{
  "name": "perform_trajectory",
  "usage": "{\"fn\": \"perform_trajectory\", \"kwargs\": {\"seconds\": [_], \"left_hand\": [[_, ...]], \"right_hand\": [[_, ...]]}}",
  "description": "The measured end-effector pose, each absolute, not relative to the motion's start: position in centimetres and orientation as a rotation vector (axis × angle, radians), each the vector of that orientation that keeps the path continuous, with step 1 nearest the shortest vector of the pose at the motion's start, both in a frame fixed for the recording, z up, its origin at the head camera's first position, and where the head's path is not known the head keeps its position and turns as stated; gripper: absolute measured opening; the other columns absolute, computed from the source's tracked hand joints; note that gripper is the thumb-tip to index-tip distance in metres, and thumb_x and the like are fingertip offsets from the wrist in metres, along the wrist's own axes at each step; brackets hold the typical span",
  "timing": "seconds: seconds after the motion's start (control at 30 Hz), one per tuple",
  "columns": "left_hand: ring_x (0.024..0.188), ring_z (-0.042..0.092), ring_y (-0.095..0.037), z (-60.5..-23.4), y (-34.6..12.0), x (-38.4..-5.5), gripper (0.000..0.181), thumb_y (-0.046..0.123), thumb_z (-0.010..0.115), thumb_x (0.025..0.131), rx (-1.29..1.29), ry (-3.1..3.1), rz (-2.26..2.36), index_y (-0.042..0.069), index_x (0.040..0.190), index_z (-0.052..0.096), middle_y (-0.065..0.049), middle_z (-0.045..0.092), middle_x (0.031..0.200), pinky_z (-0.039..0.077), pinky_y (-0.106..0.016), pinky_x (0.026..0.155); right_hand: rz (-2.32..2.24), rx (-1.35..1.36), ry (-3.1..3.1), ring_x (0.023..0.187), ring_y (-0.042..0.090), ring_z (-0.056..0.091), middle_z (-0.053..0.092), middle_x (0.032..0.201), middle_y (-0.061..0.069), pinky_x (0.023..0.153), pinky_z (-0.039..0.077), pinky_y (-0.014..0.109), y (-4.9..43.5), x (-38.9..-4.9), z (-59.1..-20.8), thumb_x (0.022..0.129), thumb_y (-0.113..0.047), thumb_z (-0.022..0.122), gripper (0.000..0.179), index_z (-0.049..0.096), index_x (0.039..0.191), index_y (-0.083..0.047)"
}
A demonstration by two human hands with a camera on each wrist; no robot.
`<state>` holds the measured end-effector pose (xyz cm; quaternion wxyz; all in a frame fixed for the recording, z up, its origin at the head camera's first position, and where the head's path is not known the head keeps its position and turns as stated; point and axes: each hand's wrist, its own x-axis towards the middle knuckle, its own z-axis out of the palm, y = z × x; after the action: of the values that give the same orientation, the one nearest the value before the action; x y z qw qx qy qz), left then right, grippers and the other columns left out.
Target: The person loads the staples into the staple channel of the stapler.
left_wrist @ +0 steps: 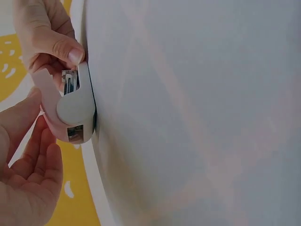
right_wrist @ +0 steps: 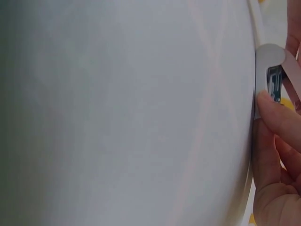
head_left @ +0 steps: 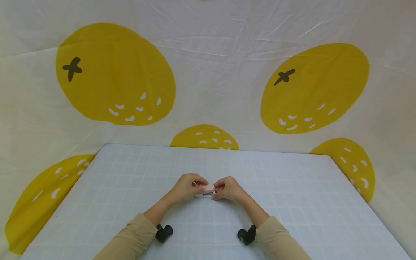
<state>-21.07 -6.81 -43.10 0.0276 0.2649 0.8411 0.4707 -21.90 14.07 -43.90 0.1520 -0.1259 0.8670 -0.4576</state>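
A small pink and white stapler (head_left: 208, 188) rests on the table between the two hands. Its pink upper arm (left_wrist: 51, 104) is tilted away from the white base (left_wrist: 84, 89), and the metal staple channel (left_wrist: 70, 82) shows in the gap. On the pink part, my left hand (head_left: 186, 187) pinches with thumb and fingers. My right hand (head_left: 230, 189) holds the base's free end, its thumb (right_wrist: 275, 110) pressing there in the right wrist view. Whether staples lie in the channel is too small to tell.
The table (head_left: 130, 216) has a pale blue grid-patterned cover. Behind it hangs a white cloth (head_left: 217, 79) with yellow fruit prints. A black wrist camera sits at the left cuff (head_left: 164, 233) and another at the right cuff (head_left: 247, 235).
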Motion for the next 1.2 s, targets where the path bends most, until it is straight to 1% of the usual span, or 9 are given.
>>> {"fn": "perform_trajectory", "kwargs": {"seconds": [0.23,0.57,0.93,1.2], "left_hand": [[0.079,0.056,-0.011,-43.0,-6.2,-21.6,0.018,0.01,0.074,0.079,0.87,2.589,1.421,0.006,0.096,0.073,0.002,0.067,0.089,0.049,-0.023,0.072],[0.075,0.055,-0.011,-42.8,-5.5,-21.9,0.014,0.008,0.076,0.076,0.926,2.652,1.318,0.005,0.089,0.073,0.002,0.068,0.081,0.046,-0.023,0.068],[0.072,0.05,-0.01,-42.5,-5.0,-21.9,0.013,0.009,0.078,0.074,0.82,2.722,1.241,0.009,0.087,0.074,0.004,0.067,0.079,0.042,-0.024,0.064],[0.066,0.052,-0.007,-42.0,-4.8,-22.0,0.011,0.008,0.079,0.073,0.816,2.699,1.211,0.007,0.083,0.073,0.005,0.064,0.072,0.044,-0.021,0.06]], "right_hand": [[-1.321,-0.389,2.479,0.06,0.008,0.053,0.06,0.067,-0.002,0.057,0.046,0.022,14.1,-21.9,-44.0,0.066,-0.005,0.083,0.026,0.07,0.088,-0.001],[-1.348,-0.391,2.448,0.06,0.009,0.055,0.063,0.068,0.001,0.058,0.047,0.022,14.2,-21.9,-43.8,0.067,-0.003,0.082,0.026,0.071,0.091,0.0],[-1.353,-0.394,2.444,0.06,0.01,0.055,0.063,0.069,0.002,0.059,0.048,0.023,14.3,-22.0,-44.0,0.068,-0.003,0.081,0.026,0.071,0.092,0.0],[-1.351,-0.391,2.44,0.06,0.01,0.055,0.062,0.068,0.002,0.059,0.047,0.023,14.3,-22.1,-44.1,0.068,-0.003,0.081,0.026,0.071,0.091,0.001]]}}
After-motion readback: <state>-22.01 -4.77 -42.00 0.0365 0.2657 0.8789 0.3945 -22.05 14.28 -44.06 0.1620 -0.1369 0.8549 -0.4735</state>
